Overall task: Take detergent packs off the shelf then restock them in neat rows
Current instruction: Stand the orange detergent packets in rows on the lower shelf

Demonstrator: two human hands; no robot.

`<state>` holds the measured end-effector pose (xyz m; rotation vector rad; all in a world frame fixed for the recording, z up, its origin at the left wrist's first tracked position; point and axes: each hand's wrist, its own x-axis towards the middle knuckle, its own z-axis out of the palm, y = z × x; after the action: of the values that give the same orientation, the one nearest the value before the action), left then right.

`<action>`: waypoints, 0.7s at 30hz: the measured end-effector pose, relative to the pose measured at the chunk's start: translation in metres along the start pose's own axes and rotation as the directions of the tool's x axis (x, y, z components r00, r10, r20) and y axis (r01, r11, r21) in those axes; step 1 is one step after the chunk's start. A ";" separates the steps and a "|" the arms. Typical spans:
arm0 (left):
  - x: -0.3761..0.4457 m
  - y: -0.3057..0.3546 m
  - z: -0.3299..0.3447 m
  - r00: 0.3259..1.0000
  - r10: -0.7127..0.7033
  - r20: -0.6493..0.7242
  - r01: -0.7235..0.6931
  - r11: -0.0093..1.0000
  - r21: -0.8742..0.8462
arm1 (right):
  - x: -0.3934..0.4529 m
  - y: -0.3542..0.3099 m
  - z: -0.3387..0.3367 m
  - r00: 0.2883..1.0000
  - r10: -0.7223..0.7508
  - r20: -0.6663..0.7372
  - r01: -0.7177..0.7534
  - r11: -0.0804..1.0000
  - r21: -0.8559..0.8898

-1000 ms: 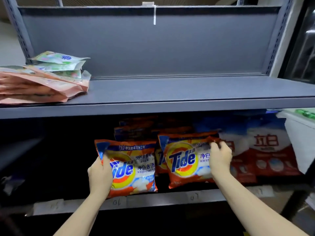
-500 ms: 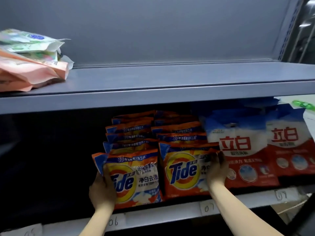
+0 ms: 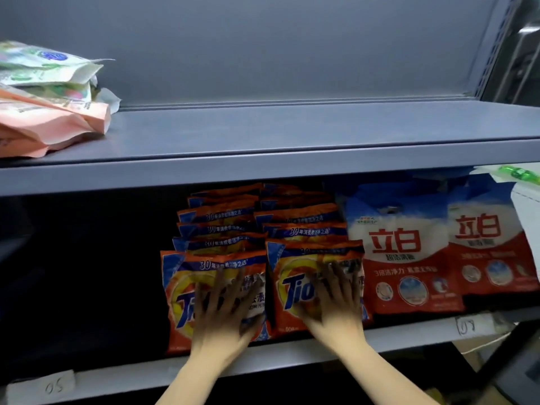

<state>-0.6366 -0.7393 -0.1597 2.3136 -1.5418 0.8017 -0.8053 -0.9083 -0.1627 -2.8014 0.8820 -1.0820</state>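
Fingers (image 3: 222,285) of the left hand (image 3: 223,314) are spread wide and laid flat on the face of the left front Tide pack (image 3: 181,290), low in the middle of the frame; the right hand (image 3: 336,302) lies the same way, splayed and pressing on the right front Tide pack (image 3: 289,287) just beside it. Neither hand curls round anything. Both orange packs stand upright at the front edge of the lower shelf (image 3: 409,334), touching side by side, each heading a row of more Tide packs (image 3: 225,226) that runs back into the dark. Right of them, touching the right-hand row, stand two red-and-white detergent bags (image 3: 406,252) (Chinese lettering, blue tops). Handwritten labels (image 3: 54,385) are stuck along the shelf lip. On the upper shelf (image 3: 292,133), at the upper left of the frame, lies a loose pile of pink and green pouches (image 3: 52,112).
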 end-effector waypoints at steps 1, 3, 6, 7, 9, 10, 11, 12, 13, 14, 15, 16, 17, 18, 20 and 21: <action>0.003 0.001 0.001 0.998 -0.007 0.055 0.006 1.000 0.025 | -0.003 0.003 0.003 0.999 -0.038 0.032 0.038 0.999 -0.003; 0.010 0.002 0.004 0.992 -0.049 0.113 0.044 0.998 0.049 | 0.000 0.009 0.008 0.995 -0.087 0.056 0.087 0.996 0.002; 0.018 0.002 0.006 0.975 -0.136 0.178 0.128 0.990 0.055 | 0.009 0.013 0.009 0.988 -0.116 0.105 0.115 0.993 0.010; 0.020 0.003 0.005 0.968 -0.160 0.196 0.153 0.987 0.053 | 0.010 0.014 0.010 0.985 -0.114 0.129 0.113 0.994 0.011; 0.021 0.006 0.002 0.958 -0.182 0.221 0.176 0.983 0.045 | 0.011 0.014 0.008 0.980 -0.106 0.171 0.106 0.994 0.009; 0.020 0.008 0.001 0.958 -0.180 0.225 0.176 0.984 0.038 | 0.011 0.013 0.006 0.975 -0.100 0.196 0.101 0.995 0.008; 0.019 0.009 -0.001 0.956 -0.179 0.234 0.178 0.984 0.027 | 0.010 0.013 0.005 0.969 -0.090 0.229 0.089 0.996 0.012; 0.018 0.009 -0.003 0.950 -0.179 0.257 0.181 0.983 0.016 | 0.011 0.013 0.002 0.963 -0.076 0.258 0.076 0.997 0.009; 0.017 0.010 -0.005 0.938 -0.183 0.295 0.189 0.982 0.009 | 0.012 0.012 -0.002 0.957 -0.067 0.281 0.069 0.998 0.003; 0.016 0.009 -0.007 0.929 -0.182 0.322 0.191 0.982 0.006 | 0.013 0.011 -0.004 0.950 -0.064 0.304 0.068 0.998 -0.001; 0.015 0.010 -0.010 0.920 -0.182 0.347 0.193 0.981 0.002 | 0.014 0.010 -0.008 0.944 -0.060 0.326 0.066 0.998 -0.008; 0.015 0.010 -0.013 0.913 -0.187 0.363 0.202 0.979 -0.003 | 0.016 0.009 -0.011 0.931 -0.048 0.362 0.061 0.998 -0.023; 0.016 0.012 -0.020 0.900 -0.202 0.386 0.222 0.975 -0.009 | 0.018 0.009 -0.015 0.913 -0.026 0.408 0.047 0.998 -0.041; 0.018 0.013 -0.025 0.889 -0.222 0.400 0.248 0.969 -0.012 | 0.020 0.008 -0.020 0.893 -0.009 0.450 0.034 0.998 -0.048; 0.024 0.017 -0.039 0.877 -0.262 0.404 0.297 0.955 -0.025 | 0.025 0.004 -0.032 0.876 -0.007 0.482 0.024 0.999 -0.031; 0.027 0.020 -0.047 0.879 -0.284 0.383 0.319 0.947 -0.032 | 0.028 0.001 -0.039 0.882 -0.021 0.470 0.039 0.999 -0.029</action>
<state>-0.6616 -0.7454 -0.1081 2.6526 -1.2562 0.2106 -0.8132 -0.9164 -0.1160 -2.9094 0.8050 -0.3451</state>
